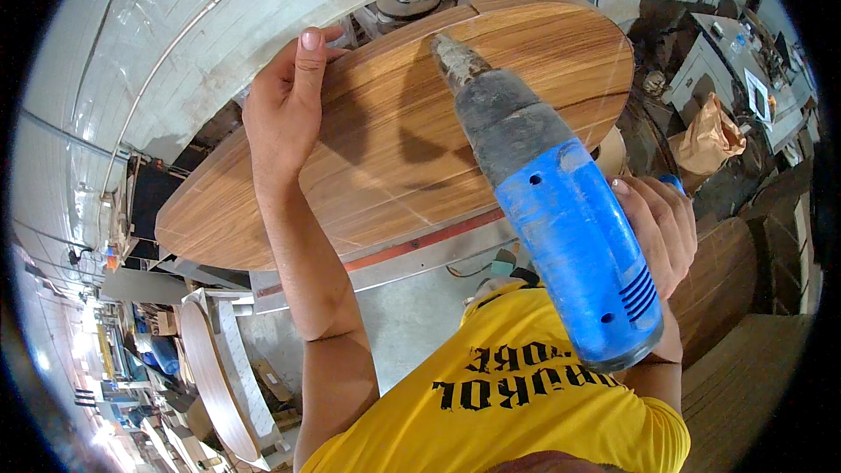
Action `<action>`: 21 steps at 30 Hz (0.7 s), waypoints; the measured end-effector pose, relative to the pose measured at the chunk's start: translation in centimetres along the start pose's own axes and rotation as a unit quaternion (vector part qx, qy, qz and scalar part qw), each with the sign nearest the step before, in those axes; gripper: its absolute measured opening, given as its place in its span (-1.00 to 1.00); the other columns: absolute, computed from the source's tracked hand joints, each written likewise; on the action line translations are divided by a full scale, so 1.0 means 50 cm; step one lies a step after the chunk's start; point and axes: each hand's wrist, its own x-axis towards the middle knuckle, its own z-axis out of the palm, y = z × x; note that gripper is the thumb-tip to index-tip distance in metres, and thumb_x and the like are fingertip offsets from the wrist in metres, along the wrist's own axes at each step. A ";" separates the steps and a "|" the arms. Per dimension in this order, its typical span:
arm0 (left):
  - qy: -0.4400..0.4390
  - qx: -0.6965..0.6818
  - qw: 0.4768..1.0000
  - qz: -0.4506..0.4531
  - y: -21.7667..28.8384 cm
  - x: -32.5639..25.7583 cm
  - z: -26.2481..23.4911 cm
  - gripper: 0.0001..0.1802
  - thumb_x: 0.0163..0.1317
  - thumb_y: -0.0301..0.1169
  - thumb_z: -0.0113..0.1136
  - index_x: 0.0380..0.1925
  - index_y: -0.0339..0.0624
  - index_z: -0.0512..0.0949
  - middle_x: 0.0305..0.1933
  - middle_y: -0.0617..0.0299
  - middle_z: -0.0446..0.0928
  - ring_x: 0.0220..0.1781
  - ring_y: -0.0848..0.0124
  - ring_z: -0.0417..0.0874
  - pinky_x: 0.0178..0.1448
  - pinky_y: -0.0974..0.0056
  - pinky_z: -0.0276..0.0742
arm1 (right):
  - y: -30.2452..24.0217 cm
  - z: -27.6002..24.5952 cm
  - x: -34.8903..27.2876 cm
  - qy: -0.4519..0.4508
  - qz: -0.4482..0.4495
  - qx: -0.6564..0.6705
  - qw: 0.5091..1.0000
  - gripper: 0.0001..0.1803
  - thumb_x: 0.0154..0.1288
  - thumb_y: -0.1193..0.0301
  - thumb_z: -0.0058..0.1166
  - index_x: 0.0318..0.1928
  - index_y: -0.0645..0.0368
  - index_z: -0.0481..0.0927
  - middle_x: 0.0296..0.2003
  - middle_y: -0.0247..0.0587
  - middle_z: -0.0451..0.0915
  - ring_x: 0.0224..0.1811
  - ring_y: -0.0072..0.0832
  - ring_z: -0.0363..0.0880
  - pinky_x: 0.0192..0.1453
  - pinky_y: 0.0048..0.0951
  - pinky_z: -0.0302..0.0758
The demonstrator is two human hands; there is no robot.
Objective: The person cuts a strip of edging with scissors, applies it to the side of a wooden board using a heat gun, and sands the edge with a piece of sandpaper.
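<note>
A: Heat gun (569, 236) position?
B: Centre-right; the right hand (659, 228) has its fingers curled around the handle.
A: Left hand (285, 109)?
B: Upper left, half-curled at the oval wood-grain panel's (385, 180) upper edge; grip cannot be determined.

One head-worn fisheye camera looks down from close above the wood-grain board (385, 171).

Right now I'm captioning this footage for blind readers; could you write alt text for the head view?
The right hand grips a blue tool, apparently a heat gun, its tapered nozzle over a large rounded wood-grain board. The left hand is at the board's far edge, thumb raised. The person wears a yellow shirt.
</note>
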 end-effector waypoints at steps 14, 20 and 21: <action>0.023 0.007 1.000 0.019 -0.020 0.002 -0.004 -0.36 0.69 0.20 0.00 0.18 -0.06 0.80 -0.14 0.22 0.83 -0.10 0.51 0.64 0.13 0.33 0.53 | 0.004 -0.016 -0.007 -0.004 0.036 -0.039 0.999 -0.65 0.42 0.29 0.30 0.08 0.26 0.78 -0.16 0.00 0.83 -0.12 -0.10 0.84 -0.01 -0.11 0.72; 0.020 0.005 1.000 0.013 -0.015 0.003 -0.001 -0.36 0.69 0.20 -0.01 0.18 -0.06 0.80 -0.12 0.21 0.84 -0.07 0.50 0.66 0.14 0.32 0.54 | 0.003 -0.016 -0.013 0.002 0.047 -0.039 0.998 -0.64 0.40 0.29 0.32 0.07 0.26 0.78 -0.16 0.00 0.83 -0.12 -0.09 0.84 0.00 -0.11 0.73; 0.021 0.006 1.000 0.014 -0.015 0.001 -0.001 -0.36 0.69 0.20 0.00 0.18 -0.06 0.80 -0.12 0.21 0.84 -0.07 0.51 0.66 0.14 0.32 0.54 | 0.002 -0.014 -0.015 0.004 0.045 -0.036 0.998 -0.64 0.40 0.29 0.33 0.08 0.26 0.78 -0.16 0.00 0.83 -0.12 -0.09 0.84 0.00 -0.11 0.73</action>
